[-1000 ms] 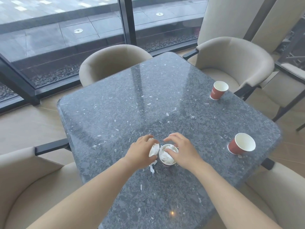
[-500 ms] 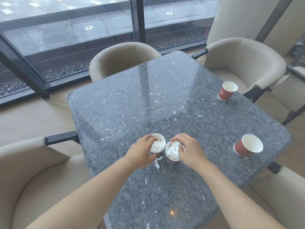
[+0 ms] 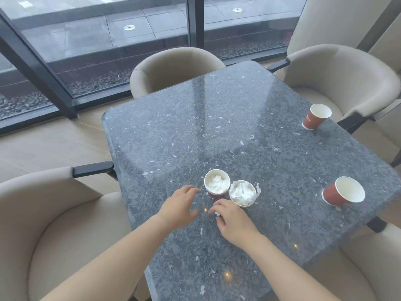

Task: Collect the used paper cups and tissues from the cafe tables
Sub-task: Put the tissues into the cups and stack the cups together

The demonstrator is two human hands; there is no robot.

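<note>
Red-walled and stuffed with white tissue, the left cup (image 3: pixel 217 184) and right cup (image 3: pixel 242 194) stand touching on the stone table (image 3: pixel 173 137). The left hand (image 3: pixel 179 206) hovers beside them, fingers loose and apart, holding nothing. The right hand (image 3: pixel 233 221) curls its fingertips, seemingly pinching a tissue scrap (image 3: pixel 217 213).

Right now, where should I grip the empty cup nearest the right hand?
Its red wall below the rim, right hand descending from above: the empty cup stands upright by the table edge, so a sideways push could knock it off.
</note>
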